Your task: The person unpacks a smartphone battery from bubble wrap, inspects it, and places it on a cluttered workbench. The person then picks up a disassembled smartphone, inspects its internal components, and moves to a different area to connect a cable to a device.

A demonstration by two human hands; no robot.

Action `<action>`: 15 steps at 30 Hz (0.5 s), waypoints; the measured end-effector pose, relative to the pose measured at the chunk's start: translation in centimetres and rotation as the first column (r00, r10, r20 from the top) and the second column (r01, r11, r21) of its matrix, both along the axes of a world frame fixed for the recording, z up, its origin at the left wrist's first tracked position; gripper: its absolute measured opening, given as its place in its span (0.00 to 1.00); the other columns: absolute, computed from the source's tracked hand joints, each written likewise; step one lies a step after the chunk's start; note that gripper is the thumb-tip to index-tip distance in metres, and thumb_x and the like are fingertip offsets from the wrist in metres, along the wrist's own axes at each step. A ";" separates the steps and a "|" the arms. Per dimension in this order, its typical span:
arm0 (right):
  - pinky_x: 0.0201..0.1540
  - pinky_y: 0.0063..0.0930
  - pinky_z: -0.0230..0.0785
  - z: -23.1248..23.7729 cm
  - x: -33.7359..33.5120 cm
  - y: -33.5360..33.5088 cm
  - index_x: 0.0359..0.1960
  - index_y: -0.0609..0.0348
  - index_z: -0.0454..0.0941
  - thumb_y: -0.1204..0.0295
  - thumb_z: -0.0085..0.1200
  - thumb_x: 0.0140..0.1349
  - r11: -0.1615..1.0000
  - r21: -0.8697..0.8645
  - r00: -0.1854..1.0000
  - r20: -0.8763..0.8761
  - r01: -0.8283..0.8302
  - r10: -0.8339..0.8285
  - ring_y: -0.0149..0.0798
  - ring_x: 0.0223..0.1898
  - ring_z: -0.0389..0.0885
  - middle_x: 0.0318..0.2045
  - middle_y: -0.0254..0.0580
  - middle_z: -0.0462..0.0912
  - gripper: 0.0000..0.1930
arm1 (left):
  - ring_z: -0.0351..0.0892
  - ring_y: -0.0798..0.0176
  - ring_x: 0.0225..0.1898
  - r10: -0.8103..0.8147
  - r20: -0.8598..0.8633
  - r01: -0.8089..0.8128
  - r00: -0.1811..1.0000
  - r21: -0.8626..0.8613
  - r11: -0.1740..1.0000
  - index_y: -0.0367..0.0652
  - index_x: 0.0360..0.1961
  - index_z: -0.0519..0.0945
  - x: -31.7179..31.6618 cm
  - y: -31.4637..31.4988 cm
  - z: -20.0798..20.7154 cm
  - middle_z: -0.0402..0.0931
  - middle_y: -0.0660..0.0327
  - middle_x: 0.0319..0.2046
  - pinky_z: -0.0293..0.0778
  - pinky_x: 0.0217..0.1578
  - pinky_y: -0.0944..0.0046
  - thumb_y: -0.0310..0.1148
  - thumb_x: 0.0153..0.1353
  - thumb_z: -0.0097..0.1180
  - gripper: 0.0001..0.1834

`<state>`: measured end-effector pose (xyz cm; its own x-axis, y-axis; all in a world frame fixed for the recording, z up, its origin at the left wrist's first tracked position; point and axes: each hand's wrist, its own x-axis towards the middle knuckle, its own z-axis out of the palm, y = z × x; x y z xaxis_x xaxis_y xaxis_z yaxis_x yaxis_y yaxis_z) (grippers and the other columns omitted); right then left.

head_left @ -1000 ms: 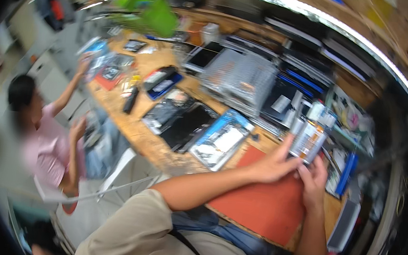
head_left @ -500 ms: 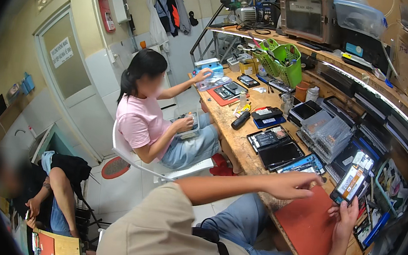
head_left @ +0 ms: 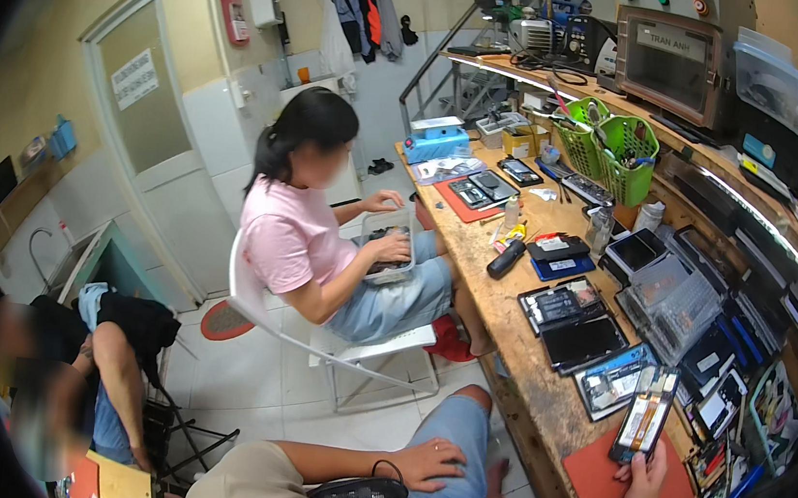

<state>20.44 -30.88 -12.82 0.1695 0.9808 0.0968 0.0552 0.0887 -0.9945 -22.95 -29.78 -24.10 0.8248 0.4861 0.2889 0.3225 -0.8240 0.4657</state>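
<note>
At the bench's front right, my right hand (head_left: pixel 643 477) grips the lower end of an opened smartphone (head_left: pixel 646 411). The phone's inside faces up, with a pale battery and an orange strip showing. It is held tilted over the far edge of a red mat (head_left: pixel 590 468). My left hand (head_left: pixel 432 464) lies on my thigh with its fingers spread, holding nothing. Just beyond the phone lies a blue-framed opened device (head_left: pixel 611 380). Farther left is an opened tablet or phone in two dark halves (head_left: pixel 585 344).
A co-worker in a pink shirt (head_left: pixel 295 238) sits at left with a clear plastic container (head_left: pixel 403 271) on the lap. Green baskets (head_left: pixel 627 166) of tools stand on the bench. Bubble-wrapped parts (head_left: pixel 673 307) and a tool tray (head_left: pixel 780 415) lie right. Another person sits lower left.
My left hand has drawn back from above the red mat to my thigh. The phone stays in my right hand. The co-worker's far hand has moved from the blue box to the container.
</note>
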 end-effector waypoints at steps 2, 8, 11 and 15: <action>0.25 0.17 0.66 -0.1 0.2 -0.2 0.65 0.61 0.64 0.70 0.44 0.75 0.998 -0.019 0.997 0.055 0.052 -0.051 0.24 0.23 0.74 0.33 0.35 0.79 0.20 | 0.69 0.45 0.64 -0.088 0.018 0.089 0.996 -0.032 0.996 0.41 0.55 0.78 0.1 1.9 -1.6 0.73 0.52 0.58 0.64 0.64 0.46 0.41 0.59 0.57 0.24; 0.32 0.21 0.72 1.3 -0.5 -0.8 0.57 0.63 0.67 0.69 0.45 0.76 0.972 -0.212 0.989 0.127 0.101 -0.075 0.26 0.29 0.77 0.33 0.38 0.79 0.14 | 0.76 0.50 0.59 -0.071 0.068 0.085 0.995 -0.232 0.969 0.45 0.55 0.80 -0.5 6.7 -6.2 0.79 0.55 0.57 0.68 0.62 0.46 0.39 0.58 0.54 0.23; 0.34 0.22 0.74 2.1 -0.2 -1.7 0.58 0.66 0.67 0.68 0.46 0.76 0.959 -0.265 0.982 0.181 0.103 -0.055 0.28 0.30 0.79 0.33 0.41 0.82 0.16 | 0.78 0.52 0.59 -0.109 0.024 0.112 0.994 -0.271 0.956 0.45 0.53 0.82 0.5 7.9 -5.9 0.81 0.58 0.55 0.70 0.60 0.47 0.38 0.58 0.54 0.22; 0.33 0.24 0.76 3.3 -1.4 -1.5 0.57 0.67 0.68 0.70 0.45 0.76 0.935 -0.293 0.968 0.207 0.199 -0.141 0.29 0.29 0.81 0.30 0.39 0.82 0.15 | 0.77 0.53 0.59 -0.106 -0.041 0.087 0.993 -0.322 0.943 0.46 0.51 0.83 0.1 9.7 -3.1 0.81 0.57 0.53 0.70 0.60 0.48 0.35 0.55 0.56 0.21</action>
